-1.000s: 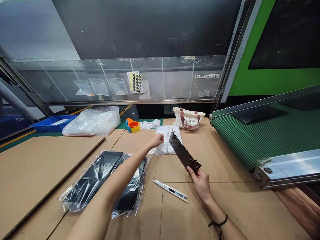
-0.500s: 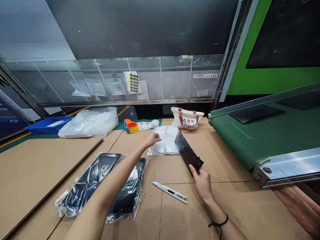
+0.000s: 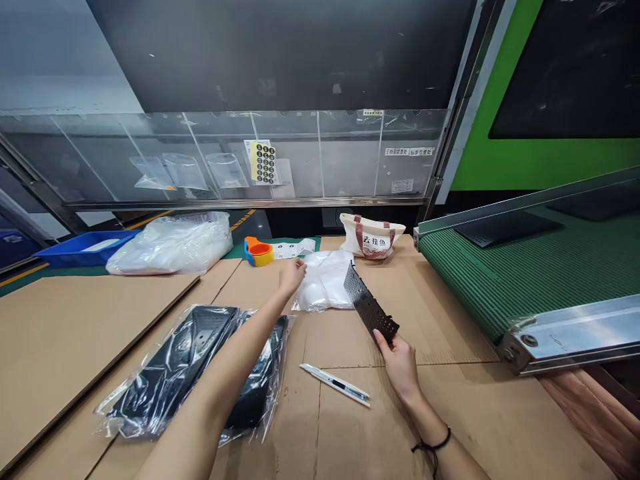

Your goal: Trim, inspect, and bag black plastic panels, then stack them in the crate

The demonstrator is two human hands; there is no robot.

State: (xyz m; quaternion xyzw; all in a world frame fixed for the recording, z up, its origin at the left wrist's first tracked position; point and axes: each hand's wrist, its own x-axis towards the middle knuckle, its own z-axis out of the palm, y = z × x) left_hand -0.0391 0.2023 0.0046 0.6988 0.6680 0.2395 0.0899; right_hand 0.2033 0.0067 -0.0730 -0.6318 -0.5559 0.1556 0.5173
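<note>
My right hand grips a thin black perforated panel by its lower end, thumb on the near side. The panel tilts up and away, its far end beside a stack of clear plastic bags. At the left edge of that stack, my left hand has its fingers pinched on the top plastic bag, which bulges and lifts there. Below the hands lies a white utility knife. Under my left forearm are black panels in clear bags, partly hidden by the arm.
A green conveyor belt with a dark panel on it runs along the right. At the back stand a cream bag, an orange and yellow tape dispenser, a pile of plastic bags and a blue tray. Cardboard lies left.
My left hand has moved left across the stack, and the top bag has puffed up. The panel stays in my right hand at much the same angle. The whole view has shifted slightly.
</note>
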